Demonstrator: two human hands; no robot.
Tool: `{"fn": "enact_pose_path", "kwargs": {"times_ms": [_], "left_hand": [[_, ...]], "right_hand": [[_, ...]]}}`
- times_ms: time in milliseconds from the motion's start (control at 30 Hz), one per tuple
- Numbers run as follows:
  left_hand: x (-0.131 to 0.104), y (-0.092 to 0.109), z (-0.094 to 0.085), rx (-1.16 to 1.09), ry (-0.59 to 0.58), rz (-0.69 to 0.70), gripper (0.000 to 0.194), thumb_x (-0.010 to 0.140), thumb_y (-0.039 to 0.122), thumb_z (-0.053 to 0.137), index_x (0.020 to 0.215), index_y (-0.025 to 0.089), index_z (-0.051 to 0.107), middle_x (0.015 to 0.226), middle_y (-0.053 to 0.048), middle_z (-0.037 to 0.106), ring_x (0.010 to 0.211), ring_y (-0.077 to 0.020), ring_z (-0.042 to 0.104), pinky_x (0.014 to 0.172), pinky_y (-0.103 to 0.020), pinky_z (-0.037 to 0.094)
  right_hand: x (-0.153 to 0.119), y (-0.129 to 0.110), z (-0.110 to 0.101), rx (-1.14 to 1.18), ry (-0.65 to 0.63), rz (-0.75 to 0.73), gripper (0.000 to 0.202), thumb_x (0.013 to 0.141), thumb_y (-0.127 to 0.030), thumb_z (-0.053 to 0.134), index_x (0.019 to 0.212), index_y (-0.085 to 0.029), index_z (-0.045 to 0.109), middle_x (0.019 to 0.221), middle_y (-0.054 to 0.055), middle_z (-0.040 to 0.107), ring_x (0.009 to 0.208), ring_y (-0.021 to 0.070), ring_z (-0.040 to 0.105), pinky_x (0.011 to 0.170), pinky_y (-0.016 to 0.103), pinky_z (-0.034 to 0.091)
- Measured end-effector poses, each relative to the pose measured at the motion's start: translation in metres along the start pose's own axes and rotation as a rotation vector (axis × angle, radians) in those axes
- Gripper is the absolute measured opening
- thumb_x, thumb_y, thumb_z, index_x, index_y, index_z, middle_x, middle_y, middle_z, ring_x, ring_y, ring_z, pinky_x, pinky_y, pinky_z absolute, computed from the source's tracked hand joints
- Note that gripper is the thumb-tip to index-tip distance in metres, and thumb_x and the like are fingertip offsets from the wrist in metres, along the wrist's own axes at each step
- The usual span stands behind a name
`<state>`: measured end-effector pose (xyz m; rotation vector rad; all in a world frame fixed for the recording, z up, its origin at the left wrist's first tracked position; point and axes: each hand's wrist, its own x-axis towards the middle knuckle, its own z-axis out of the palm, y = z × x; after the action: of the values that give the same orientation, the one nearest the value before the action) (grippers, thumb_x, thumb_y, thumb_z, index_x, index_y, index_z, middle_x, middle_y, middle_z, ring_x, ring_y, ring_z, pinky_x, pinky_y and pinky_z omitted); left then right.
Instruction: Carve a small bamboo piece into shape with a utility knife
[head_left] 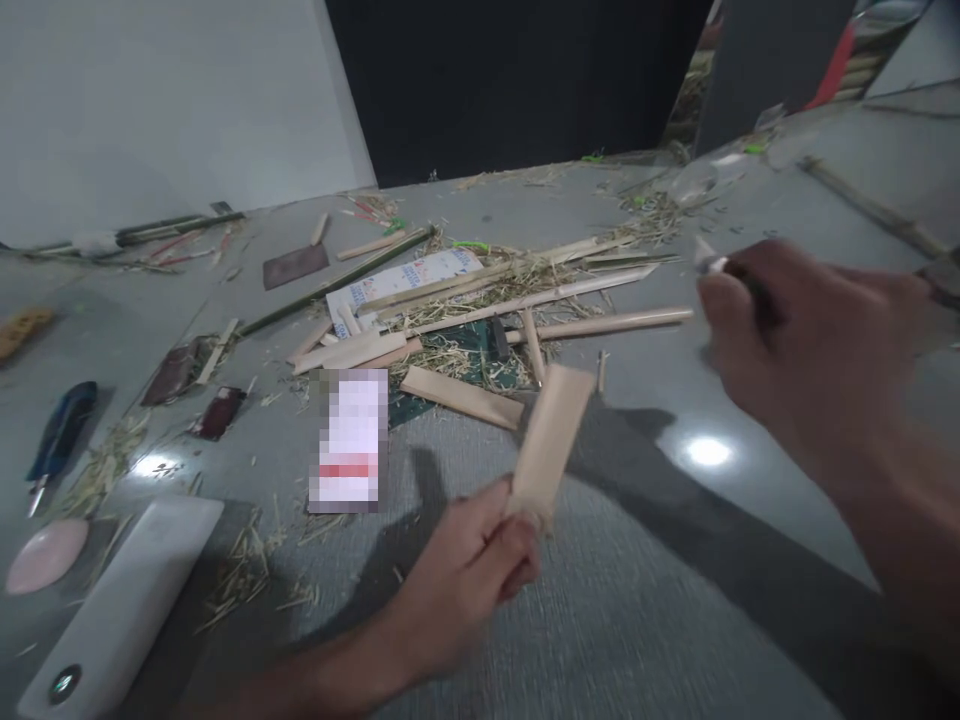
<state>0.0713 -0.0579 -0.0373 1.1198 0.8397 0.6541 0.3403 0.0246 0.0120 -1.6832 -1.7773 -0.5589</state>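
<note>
In the lower middle, my left hand is closed around the near end of a flat, pale bamboo strip, which slants up and away from me. On the right, somewhat blurred, my right hand is closed on what looks like a small knife. A pale pointed tip sticks out past the thumb, and a dark handle is mostly hidden in the fist. The knife and the strip are apart. Just beyond the strip lies another flat bamboo piece on the grey surface.
Bamboo sticks, shavings and a printed sheet lie in the middle. To the left are a blurred-out rectangle, a blue-handled tool, a white oblong device and a pink oval object. A dark panel stands behind.
</note>
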Motion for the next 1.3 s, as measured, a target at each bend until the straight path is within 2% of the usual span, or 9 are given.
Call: {"fn": "enact_pose_path", "kwargs": {"times_ms": [100, 300, 500, 867, 933, 1033, 1100, 1200, 1300], "left_hand": [[0.006, 0.0, -0.002, -0.051, 0.076, 0.012, 0.032, 0.105, 0.048, 0.05, 0.095, 0.018, 0.055, 0.061, 0.007, 0.043, 0.051, -0.0073, 0.035, 0.046, -0.019, 0.028], [0.013, 0.003, -0.004, -0.064, 0.149, 0.033, 0.029, 0.104, 0.046, 0.051, 0.096, 0.018, 0.055, 0.06, 0.007, 0.044, 0.05, -0.007, 0.037, 0.045, -0.018, 0.028], [0.012, -0.002, -0.006, -0.023, 0.143, 0.041, 0.039, 0.105, 0.049, 0.05, 0.08, 0.02, 0.044, 0.06, 0.007, 0.043, 0.051, -0.0064, 0.035, 0.047, -0.018, 0.029], [0.008, 0.007, -0.002, -0.05, 0.081, 0.033, 0.036, 0.105, 0.052, 0.05, 0.09, 0.02, 0.051, 0.061, 0.007, 0.04, 0.05, -0.0075, 0.031, 0.046, -0.021, 0.026], [0.003, 0.007, 0.001, 0.072, 0.111, 0.03, 0.039, 0.105, 0.053, 0.049, 0.086, 0.02, 0.051, 0.061, 0.006, 0.041, 0.051, -0.0083, 0.033, 0.047, -0.022, 0.026], [-0.005, 0.002, 0.004, 0.251, 0.016, 0.005, 0.045, 0.106, 0.054, 0.045, 0.077, 0.019, 0.05, 0.064, 0.002, 0.048, 0.056, -0.0095, 0.04, 0.05, -0.023, 0.029], [-0.005, -0.002, 0.005, 0.187, -0.022, -0.011, 0.045, 0.106, 0.055, 0.043, 0.078, 0.019, 0.049, 0.06, 0.003, 0.047, 0.053, -0.0091, 0.04, 0.049, -0.023, 0.03], [0.002, -0.007, 0.003, 0.016, 0.093, -0.005, 0.039, 0.104, 0.054, 0.049, 0.086, 0.02, 0.051, 0.059, 0.006, 0.044, 0.05, -0.0081, 0.036, 0.047, -0.02, 0.029], [0.009, -0.007, 0.0, -0.048, 0.16, 0.024, 0.034, 0.104, 0.051, 0.051, 0.091, 0.019, 0.052, 0.061, 0.007, 0.044, 0.05, -0.0075, 0.037, 0.046, -0.019, 0.03]], "right_hand": [[-0.004, 0.005, 0.0, 0.138, -0.145, -0.169, 0.03, 0.105, -0.04, 0.046, 0.087, -0.021, 0.061, 0.059, -0.001, 0.049, 0.051, 0.0135, 0.043, 0.055, 0.031, 0.028], [-0.034, -0.031, 0.005, 0.413, -0.406, -0.496, 0.022, 0.106, -0.035, 0.045, 0.096, -0.02, 0.058, 0.076, 0.0, 0.063, 0.056, 0.0135, 0.053, 0.054, 0.031, 0.031], [-0.047, -0.048, 0.008, 0.458, -0.562, -0.618, 0.03, 0.108, -0.04, 0.038, 0.093, -0.02, 0.055, 0.079, 0.0, 0.062, 0.062, 0.0152, 0.057, 0.057, 0.033, 0.032], [-0.038, -0.043, 0.0, 0.245, -0.28, -0.77, 0.023, 0.102, -0.04, 0.053, 0.089, -0.022, 0.058, 0.074, 0.0, 0.06, 0.063, 0.0152, 0.054, 0.057, 0.033, 0.031], [-0.027, -0.031, 0.0, 0.188, -0.234, -0.644, 0.025, 0.103, -0.041, 0.051, 0.087, -0.023, 0.058, 0.07, -0.001, 0.06, 0.059, 0.0136, 0.051, 0.055, 0.03, 0.029], [-0.005, 0.002, 0.002, 0.013, -0.047, -0.224, 0.027, 0.103, -0.037, 0.049, 0.083, -0.022, 0.057, 0.057, -0.003, 0.044, 0.049, 0.0115, 0.034, 0.051, 0.028, 0.022], [0.004, 0.021, 0.004, -0.007, 0.026, -0.082, 0.023, 0.099, -0.033, 0.052, 0.08, -0.021, 0.055, 0.056, -0.004, 0.036, 0.05, 0.0116, 0.034, 0.053, 0.029, 0.024], [-0.003, 0.02, 0.005, 0.195, -0.099, -0.171, 0.023, 0.101, -0.029, 0.049, 0.081, -0.02, 0.055, 0.054, -0.006, 0.039, 0.044, 0.0099, 0.039, 0.052, 0.028, 0.028], [-0.023, -0.008, 0.005, 0.311, -0.236, -0.357, 0.023, 0.104, -0.035, 0.046, 0.09, -0.021, 0.058, 0.06, -0.005, 0.05, 0.046, 0.0096, 0.045, 0.05, 0.027, 0.029]]}}
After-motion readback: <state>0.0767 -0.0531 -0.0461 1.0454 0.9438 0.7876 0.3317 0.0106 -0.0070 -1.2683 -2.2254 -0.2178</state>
